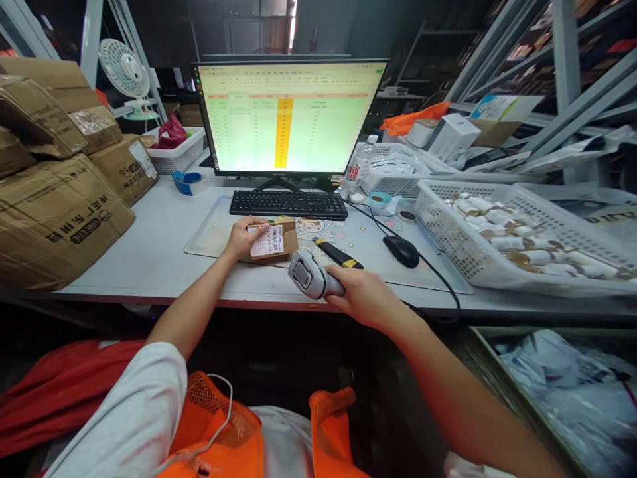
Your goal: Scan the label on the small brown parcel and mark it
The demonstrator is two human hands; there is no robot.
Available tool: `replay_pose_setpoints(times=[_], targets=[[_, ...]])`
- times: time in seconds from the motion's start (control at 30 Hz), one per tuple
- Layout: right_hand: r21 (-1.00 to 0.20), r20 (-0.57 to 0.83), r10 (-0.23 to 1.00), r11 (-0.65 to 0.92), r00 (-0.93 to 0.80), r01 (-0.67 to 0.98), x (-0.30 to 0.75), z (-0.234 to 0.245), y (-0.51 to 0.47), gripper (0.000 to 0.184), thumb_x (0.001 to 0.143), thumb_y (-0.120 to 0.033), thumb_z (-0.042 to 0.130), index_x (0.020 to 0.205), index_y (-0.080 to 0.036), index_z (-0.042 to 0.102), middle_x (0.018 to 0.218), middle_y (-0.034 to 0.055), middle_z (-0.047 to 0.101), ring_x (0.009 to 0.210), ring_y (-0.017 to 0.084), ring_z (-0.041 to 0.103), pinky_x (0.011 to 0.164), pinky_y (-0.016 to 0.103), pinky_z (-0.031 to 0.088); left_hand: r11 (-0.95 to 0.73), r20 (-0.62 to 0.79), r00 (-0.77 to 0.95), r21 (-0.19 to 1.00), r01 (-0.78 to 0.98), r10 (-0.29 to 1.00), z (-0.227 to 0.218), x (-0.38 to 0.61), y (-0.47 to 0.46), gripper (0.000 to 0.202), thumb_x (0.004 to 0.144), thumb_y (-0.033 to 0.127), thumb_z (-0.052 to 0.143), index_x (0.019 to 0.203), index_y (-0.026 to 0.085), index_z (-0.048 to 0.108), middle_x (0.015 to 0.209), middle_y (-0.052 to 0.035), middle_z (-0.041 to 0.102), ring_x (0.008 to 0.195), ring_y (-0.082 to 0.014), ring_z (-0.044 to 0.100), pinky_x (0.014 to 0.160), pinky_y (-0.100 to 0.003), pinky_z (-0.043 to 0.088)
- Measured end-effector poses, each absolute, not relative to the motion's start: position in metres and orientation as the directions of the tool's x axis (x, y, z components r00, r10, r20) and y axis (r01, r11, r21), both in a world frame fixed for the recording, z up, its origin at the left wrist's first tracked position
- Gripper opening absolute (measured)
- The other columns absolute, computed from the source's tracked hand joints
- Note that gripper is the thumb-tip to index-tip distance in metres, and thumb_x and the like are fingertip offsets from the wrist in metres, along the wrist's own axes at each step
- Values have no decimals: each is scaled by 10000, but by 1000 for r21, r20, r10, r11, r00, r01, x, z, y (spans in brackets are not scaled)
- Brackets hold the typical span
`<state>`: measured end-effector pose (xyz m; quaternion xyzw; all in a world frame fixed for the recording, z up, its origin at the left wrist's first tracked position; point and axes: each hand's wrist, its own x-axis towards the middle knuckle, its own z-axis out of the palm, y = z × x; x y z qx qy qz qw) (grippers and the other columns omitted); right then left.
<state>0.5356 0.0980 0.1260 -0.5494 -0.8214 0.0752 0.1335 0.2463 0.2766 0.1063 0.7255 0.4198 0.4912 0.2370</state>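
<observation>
My left hand is closed on a small brown cardboard box with a white barcode label facing me, at the front of the desk mat. In my right hand is a grey and white barcode scanner, its head pointing left and up, just right of the box. Between box and mouse lies a black and yellow utility knife on the mat. Behind the box stands a black keyboard, and beyond it a lit monitor with a spreadsheet on screen.
Large cardboard boxes are stacked at the left. A black mouse with its cable lies right of the knife. White plastic baskets with white rolled items fill the right side. A plastic bottle and tape rolls stand near the monitor.
</observation>
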Motion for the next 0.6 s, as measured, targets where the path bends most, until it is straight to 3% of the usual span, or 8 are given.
replay_pose_setpoints(times=[0.13, 0.27, 0.33, 0.4, 0.47, 0.53, 0.6], targets=[[-272, 107, 973, 225, -203, 936, 525, 104, 116, 342, 979, -418, 590, 1231, -188, 615, 1090, 144, 749, 988, 312, 709, 744, 335, 457, -511, 523, 62, 790, 339, 850, 109, 239, 272, 448, 779, 575, 750, 925, 153, 788, 991, -106, 776, 915, -253, 714, 834, -366, 570], [-291, 129, 984, 155, -122, 944, 515, 76, 135, 472, 1008, -386, 550, 1378, -94, 550, 1242, 232, 679, 1185, 353, 639, 929, 415, 493, -507, 533, -157, 843, 181, 831, 124, 223, 252, 473, 812, 602, 727, 948, 150, 763, 902, -77, 755, 762, -198, 686, 650, -284, 540], [-384, 242, 968, 162, -70, 909, 507, 75, 137, 548, 998, -417, 569, 1419, -70, 529, 1292, 259, 640, 1255, 374, 590, 1036, 481, 462, -537, 538, -260, 840, 83, 802, 133, 223, 230, 438, 824, 582, 749, 954, 165, 758, 895, -55, 746, 755, -179, 681, 638, -259, 532], [-633, 370, 929, 258, -7, 730, 492, 84, 133, 694, 979, -536, 584, 1514, -114, 451, 1374, 250, 595, 1272, 365, 583, 1071, 512, 458, -589, 571, -329, 806, 51, 752, 140, 232, 203, 416, 860, 569, 738, 989, 174, 753, 954, -53, 750, 830, -182, 700, 698, -255, 554], [-855, 419, 908, 393, 2, 339, 468, 99, 124, 916, 921, -695, 598, 1630, -218, 268, 1472, 215, 541, 1266, 333, 607, 1033, 489, 510, -635, 605, -374, 770, 54, 703, 143, 248, 173, 412, 900, 556, 714, 1052, 174, 746, 1043, -65, 751, 939, -193, 714, 799, -264, 570], [-903, 429, 903, 429, -2, -33, 442, 112, 117, 1080, 864, -771, 619, 1672, -301, 80, 1485, 175, 547, 1242, 306, 637, 989, 459, 549, -652, 619, -374, 757, 49, 691, 142, 263, 147, 411, 924, 533, 706, 1125, 174, 725, 1146, -85, 742, 1059, -209, 710, 910, -284, 565], [-876, 434, 896, 443, 93, -188, 421, 120, 115, 1085, 874, -749, 626, 1676, -307, 46, 1432, 152, 600, 1223, 293, 651, 1003, 454, 547, -631, 616, -290, 774, 52, 733, 142, 271, 127, 412, 930, 513, 713, 1151, 166, 701, 1274, -121, 708, 1189, -240, 679, 998, -317, 550]])
